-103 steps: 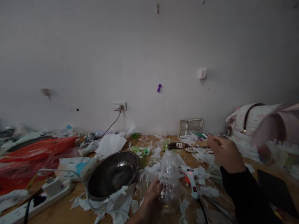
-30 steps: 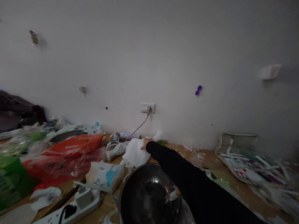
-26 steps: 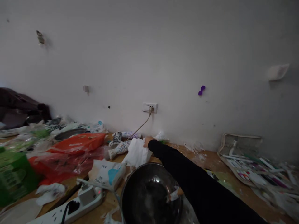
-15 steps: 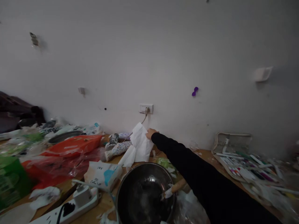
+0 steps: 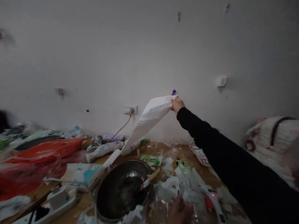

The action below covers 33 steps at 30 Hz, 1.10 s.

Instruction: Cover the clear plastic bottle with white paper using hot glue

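Your right hand pinches the white sheet high, likely to clear the table's back edge. Your left hand is at the bottle, grip unclear.

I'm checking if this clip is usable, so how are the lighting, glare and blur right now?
Head view: dim, greyish light overall, with bright glare inside the dark metal bowl and a faint shadow beside the white wall fixture; head view edges: the zippered bag and left hand look smeared; head view centre: the white tissue sheet is clearer.
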{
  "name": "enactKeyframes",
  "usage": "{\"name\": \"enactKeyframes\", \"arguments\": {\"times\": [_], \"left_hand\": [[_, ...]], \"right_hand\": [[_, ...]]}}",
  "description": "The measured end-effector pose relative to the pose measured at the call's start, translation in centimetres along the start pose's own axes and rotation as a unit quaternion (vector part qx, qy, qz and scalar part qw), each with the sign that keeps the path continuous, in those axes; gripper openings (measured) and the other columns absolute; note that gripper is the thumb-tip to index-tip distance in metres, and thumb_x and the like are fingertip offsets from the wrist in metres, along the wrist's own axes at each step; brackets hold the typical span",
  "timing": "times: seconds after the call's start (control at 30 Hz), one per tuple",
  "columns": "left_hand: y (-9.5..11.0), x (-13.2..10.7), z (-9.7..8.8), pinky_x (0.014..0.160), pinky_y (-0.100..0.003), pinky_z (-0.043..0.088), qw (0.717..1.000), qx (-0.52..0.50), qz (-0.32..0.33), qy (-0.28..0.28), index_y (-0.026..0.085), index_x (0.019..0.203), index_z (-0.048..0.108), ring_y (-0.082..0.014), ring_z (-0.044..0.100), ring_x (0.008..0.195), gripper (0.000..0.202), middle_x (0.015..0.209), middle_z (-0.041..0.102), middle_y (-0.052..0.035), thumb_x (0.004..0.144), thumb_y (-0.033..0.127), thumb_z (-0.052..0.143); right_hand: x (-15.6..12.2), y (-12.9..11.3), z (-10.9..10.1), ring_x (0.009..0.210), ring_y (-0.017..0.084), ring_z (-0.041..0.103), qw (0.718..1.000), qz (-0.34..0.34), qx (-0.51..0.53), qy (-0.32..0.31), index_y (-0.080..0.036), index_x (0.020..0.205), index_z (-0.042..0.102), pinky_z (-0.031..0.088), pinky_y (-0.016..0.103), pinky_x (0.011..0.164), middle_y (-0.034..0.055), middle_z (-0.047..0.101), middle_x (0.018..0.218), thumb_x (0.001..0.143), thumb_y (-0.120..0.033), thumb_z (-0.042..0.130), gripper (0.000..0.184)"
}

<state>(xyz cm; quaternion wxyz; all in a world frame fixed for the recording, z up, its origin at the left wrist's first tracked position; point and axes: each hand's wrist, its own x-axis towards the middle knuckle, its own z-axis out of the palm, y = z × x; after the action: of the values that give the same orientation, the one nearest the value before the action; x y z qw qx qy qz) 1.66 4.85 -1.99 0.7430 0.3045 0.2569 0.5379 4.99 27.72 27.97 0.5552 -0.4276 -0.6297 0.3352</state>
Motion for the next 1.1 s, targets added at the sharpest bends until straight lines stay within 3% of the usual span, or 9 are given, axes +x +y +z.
{"name": "enactKeyframes", "arguments": {"times": [0.13, 0.3, 0.4, 0.53, 0.7, 0.83, 0.9, 0.97, 1.1], "left_hand": [[0.0, -0.3, -0.2, 0.102, -0.037, 0.034, 1.000, -0.008, -0.012, -0.003, 0.020, 0.100, 0.066, -0.0280, 0.054, 0.116, 0.052, 0.111, 0.067, -0.0112, 0.056, 0.042, 0.081], [-1.1, 0.0, -1.3, 0.096, -0.038, 0.037, 0.992, 0.109, -0.020, 0.060, 0.020, 0.113, 0.056, -0.0289, 0.057, 0.108, 0.067, 0.103, 0.068, -0.0107, 0.055, 0.045, 0.079], [-1.4, -0.4, -1.3, 0.089, -0.039, 0.039, 0.963, 0.255, -0.016, 0.080, 0.015, 0.124, 0.048, -0.0289, 0.059, 0.096, 0.079, 0.094, 0.066, -0.0100, 0.057, 0.046, 0.076], [-1.2, -0.9, -0.9, 0.084, -0.038, 0.039, 0.893, 0.436, 0.015, 0.109, 0.007, 0.132, 0.040, -0.0286, 0.058, 0.087, 0.086, 0.089, 0.066, -0.0109, 0.059, 0.037, 0.075], [-0.2, -0.9, -1.7, 0.090, -0.035, 0.035, 0.914, 0.394, 0.035, 0.094, 0.016, 0.128, 0.048, -0.0289, 0.056, 0.099, 0.074, 0.111, 0.064, -0.0137, 0.063, 0.036, 0.074], [1.8, -1.3, -0.9, 0.095, -0.036, 0.033, 0.935, 0.348, 0.030, 0.070, 0.018, 0.124, 0.052, -0.0302, 0.053, 0.107, 0.064, 0.125, 0.057, -0.0153, 0.066, 0.036, 0.073], [3.4, -1.6, 0.4, 0.101, -0.040, 0.031, 0.936, 0.346, 0.039, 0.056, 0.017, 0.133, 0.039, -0.0322, 0.046, 0.119, 0.074, 0.138, 0.044, -0.0179, 0.068, 0.036, 0.071], [5.3, -1.7, 1.9, 0.108, -0.044, 0.022, 0.907, 0.402, 0.097, 0.079, 0.012, 0.139, 0.022, -0.0332, 0.031, 0.132, 0.094, 0.144, 0.032, -0.0224, 0.063, 0.034, 0.074], [10.6, -1.1, 3.6, 0.110, -0.045, 0.024, 0.815, 0.471, 0.288, 0.177, 0.013, 0.139, 0.013, -0.0321, 0.018, 0.138, 0.097, 0.149, 0.017, -0.0204, 0.065, 0.044, 0.068]], "right_hand": [[-1.9, -0.4, -4.7, 0.075, 0.013, 0.061, 0.996, 0.057, 0.064, 0.024, -0.014, 0.106, 0.056, 0.053, 0.028, 0.063, 0.0036, 0.061, 0.097, 0.090, -0.028, 0.053, 0.021], [-4.4, 0.5, -7.6, 0.071, 0.011, 0.059, 0.989, 0.117, 0.094, 0.008, -0.014, 0.099, 0.058, 0.052, 0.027, 0.061, 0.0022, 0.061, 0.092, 0.090, -0.026, 0.054, 0.015], [-5.6, 1.0, -8.4, 0.073, 0.012, 0.060, 0.986, 0.132, 0.098, -0.012, -0.013, 0.095, 0.059, 0.051, 0.028, 0.064, 0.0018, 0.061, 0.091, 0.089, -0.025, 0.054, 0.014], [-6.9, 1.3, -8.6, 0.073, 0.012, 0.059, 0.985, 0.135, 0.094, -0.043, -0.013, 0.086, 0.059, 0.049, 0.028, 0.065, 0.0001, 0.061, 0.085, 0.088, -0.022, 0.056, 0.009], [-7.8, 1.4, -7.7, 0.067, 0.011, 0.056, 0.985, 0.131, 0.083, -0.073, -0.014, 0.072, 0.056, 0.046, 0.027, 0.065, -0.0034, 0.058, 0.073, 0.084, -0.016, 0.059, 0.012], [-8.4, 1.0, -6.9, 0.063, 0.011, 0.055, 0.984, 0.128, 0.092, -0.088, -0.015, 0.064, 0.053, 0.042, 0.025, 0.064, -0.0054, 0.056, 0.065, 0.079, -0.011, 0.061, 0.017], [-8.8, 0.8, -6.6, 0.063, 0.011, 0.055, 0.982, 0.126, 0.105, -0.098, -0.015, 0.061, 0.052, 0.040, 0.025, 0.064, -0.0053, 0.057, 0.063, 0.075, -0.011, 0.063, 0.019], [-9.3, 0.7, -6.4, 0.064, 0.011, 0.057, 0.979, 0.121, 0.127, -0.104, -0.016, 0.060, 0.053, 0.038, 0.025, 0.066, -0.0050, 0.059, 0.062, 0.073, -0.014, 0.065, 0.018], [-10.5, 0.8, -6.0, 0.061, 0.010, 0.058, 0.971, 0.117, 0.182, -0.105, -0.018, 0.062, 0.055, 0.038, 0.024, 0.066, -0.0053, 0.060, 0.060, 0.072, -0.019, 0.066, 0.014]]}}
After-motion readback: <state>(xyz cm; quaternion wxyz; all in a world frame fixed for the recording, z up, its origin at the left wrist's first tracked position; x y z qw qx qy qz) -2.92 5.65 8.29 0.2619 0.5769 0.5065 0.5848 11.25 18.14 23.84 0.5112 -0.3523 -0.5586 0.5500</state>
